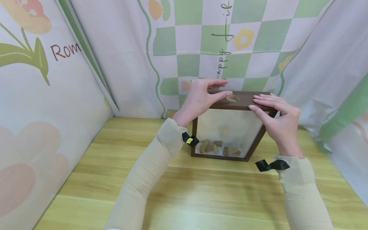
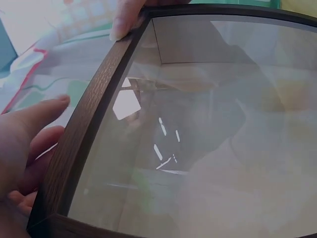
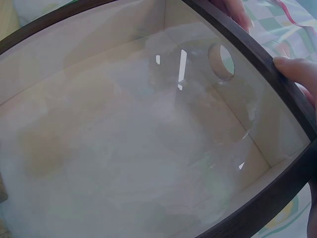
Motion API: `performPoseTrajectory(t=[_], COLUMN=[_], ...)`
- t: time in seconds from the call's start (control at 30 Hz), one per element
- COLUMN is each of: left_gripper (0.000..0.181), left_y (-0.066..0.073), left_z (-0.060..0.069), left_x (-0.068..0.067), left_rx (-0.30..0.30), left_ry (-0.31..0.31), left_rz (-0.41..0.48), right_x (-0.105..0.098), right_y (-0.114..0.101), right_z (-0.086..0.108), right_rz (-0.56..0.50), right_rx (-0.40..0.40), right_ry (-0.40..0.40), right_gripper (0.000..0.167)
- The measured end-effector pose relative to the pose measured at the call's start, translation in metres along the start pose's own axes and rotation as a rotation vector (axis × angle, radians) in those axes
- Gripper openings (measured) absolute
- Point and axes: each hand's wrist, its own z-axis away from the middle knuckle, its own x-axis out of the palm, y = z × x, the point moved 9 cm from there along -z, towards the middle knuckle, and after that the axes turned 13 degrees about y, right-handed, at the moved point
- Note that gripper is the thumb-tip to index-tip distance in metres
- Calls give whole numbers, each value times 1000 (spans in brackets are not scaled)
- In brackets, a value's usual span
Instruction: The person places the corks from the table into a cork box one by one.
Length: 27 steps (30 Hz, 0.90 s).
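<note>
A dark brown wooden shadow box [image 1: 248,158] with a clear front stands upright on the table. Its top has a round hole [image 1: 232,98]. Several small brown cork-like pieces [image 1: 209,148] lie along the bottom inside. My left hand [image 1: 198,97] is over the left part of the top, thumb reaching toward the hole and fingers extended toward the back; exact contact is unclear. In the left wrist view, the left thumb [image 2: 47,113] lies beside the wooden edge. My right hand [image 1: 280,119] rests straight fingers on the top's right end, with its thumb at the front edge.
The wood-grain table [image 1: 184,198] extends in front of the box. Close behind hangs a green-and-white checked curtain [image 1: 188,40]. A printed white cloth [image 1: 34,105] borders the left side, and pale fabric [image 1: 339,64] hangs at the right.
</note>
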Motion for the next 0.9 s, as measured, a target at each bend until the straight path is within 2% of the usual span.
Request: performPoseTrajectory(t=[0.2,0.37,0.43,0.57,0.7,0.8,0.9], left_gripper=[39,35,35,35,34,34,34], left_y=[-8,-26,-35,-59,-89,-111,-130], left_z=[3,8,11,21,36,48,59], left_x=[-19,-39,-47,-61,-72,-78,-83], left_rx=[-14,-71,-85,-133,-215,-261,-277], left_ry=[126,217,238,271,307,310,297], left_rz=[78,153,153,145,144,116,68], right_x=[0,1,1,1,1,0,0], right_y=[0,-1,-1,0,0,0,0], right_z=[0,-1,-1,-1,-1,0,0], right_rz=[-10,-24,-25,-21,-21,-18,-15], right_rx=[13,16,17,19,17,17,16], right_ry=[10,12,13,14,15,14,12], right_gripper=[18,17,17,17,17,18,18])
